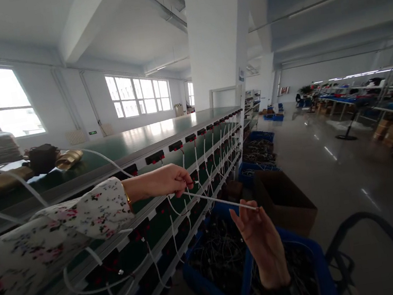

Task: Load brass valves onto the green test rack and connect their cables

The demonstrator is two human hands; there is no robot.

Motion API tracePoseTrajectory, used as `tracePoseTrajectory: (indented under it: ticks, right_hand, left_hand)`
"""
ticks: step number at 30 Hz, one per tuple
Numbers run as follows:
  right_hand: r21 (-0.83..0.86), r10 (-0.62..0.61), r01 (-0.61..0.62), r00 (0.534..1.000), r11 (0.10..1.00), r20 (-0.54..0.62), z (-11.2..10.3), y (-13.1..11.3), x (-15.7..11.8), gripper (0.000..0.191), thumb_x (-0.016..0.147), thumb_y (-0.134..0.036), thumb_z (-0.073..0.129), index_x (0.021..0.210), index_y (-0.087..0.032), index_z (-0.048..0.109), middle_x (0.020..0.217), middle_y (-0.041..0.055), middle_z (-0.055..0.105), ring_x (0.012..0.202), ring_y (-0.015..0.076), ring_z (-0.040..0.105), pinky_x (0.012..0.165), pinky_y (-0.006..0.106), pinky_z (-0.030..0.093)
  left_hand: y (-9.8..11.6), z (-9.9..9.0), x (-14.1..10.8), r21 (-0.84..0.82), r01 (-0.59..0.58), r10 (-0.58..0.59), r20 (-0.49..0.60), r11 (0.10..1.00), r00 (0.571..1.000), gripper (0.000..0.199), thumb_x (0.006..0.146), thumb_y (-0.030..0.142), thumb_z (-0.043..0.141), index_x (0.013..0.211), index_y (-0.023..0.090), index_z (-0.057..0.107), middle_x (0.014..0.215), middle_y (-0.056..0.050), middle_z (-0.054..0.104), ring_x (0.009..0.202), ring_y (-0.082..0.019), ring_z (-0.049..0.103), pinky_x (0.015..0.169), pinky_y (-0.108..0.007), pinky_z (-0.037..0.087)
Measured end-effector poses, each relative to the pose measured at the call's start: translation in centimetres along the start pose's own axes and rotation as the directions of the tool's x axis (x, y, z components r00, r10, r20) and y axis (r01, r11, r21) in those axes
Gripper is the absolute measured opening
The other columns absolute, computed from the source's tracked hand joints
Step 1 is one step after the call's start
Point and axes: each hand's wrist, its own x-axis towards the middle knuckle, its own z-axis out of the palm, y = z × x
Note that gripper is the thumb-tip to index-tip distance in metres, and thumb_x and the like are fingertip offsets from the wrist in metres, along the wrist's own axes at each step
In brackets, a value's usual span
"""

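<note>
A thin white cable [221,200] is stretched between my two hands. My left hand [172,179], in a floral sleeve, is closed on the cable's left end, where a small connector with dark red wires shows at the fingertips. My right hand [264,238], with a dark band at the wrist, is lower and further right, pinching the cable's other end between thumb and fingers. Behind my left hand is a tiered rack [175,133] with rows of black-and-red connector blocks [155,157] and hanging white cables.
Blue crates [218,289] of tangled cables stand on the floor below my right hand, beside an open cardboard box [295,214]. Brass fittings [70,159] lie on the rack's top. A curved dark bar [381,226] is at the lower right.
</note>
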Motion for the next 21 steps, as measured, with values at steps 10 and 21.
tracePoseTrajectory:
  ticks: [10, 21]
  right_hand:
    - [-0.426, -0.005, 0.119, 0.966, 0.897, 0.260, 10.3, 3.8, -0.8, 0.019, 0.074, -0.032, 0.067, 0.077, -0.017, 0.056, 0.062, -0.0039, 0.049, 0.057, 0.0084, 0.047, 0.056, 0.022, 0.041]
    - [-0.454, -0.101, 0.249, 0.940, 0.856, 0.325, 11.2, 5.6, -1.1, 0.015, 0.078, -0.031, 0.062, 0.083, -0.019, 0.055, 0.067, -0.0033, 0.049, 0.060, 0.0092, 0.047, 0.059, 0.023, 0.040]
  left_hand:
    - [2.0, 0.2, -1.4, -0.049, -0.009, 0.003, -0.119, 0.999, 0.993, 0.017, 0.077, 0.019, 0.046, 0.087, 0.012, 0.057, 0.058, 0.004, 0.044, 0.055, -0.010, 0.038, 0.053, -0.022, 0.029]
    - [1.6, 1.2, -2.0, 0.104, 0.000, 0.015, -0.140, 0.995, 0.990, 0.014, 0.072, 0.028, 0.058, 0.072, 0.014, 0.061, 0.056, 0.003, 0.048, 0.053, -0.009, 0.041, 0.051, -0.023, 0.030]
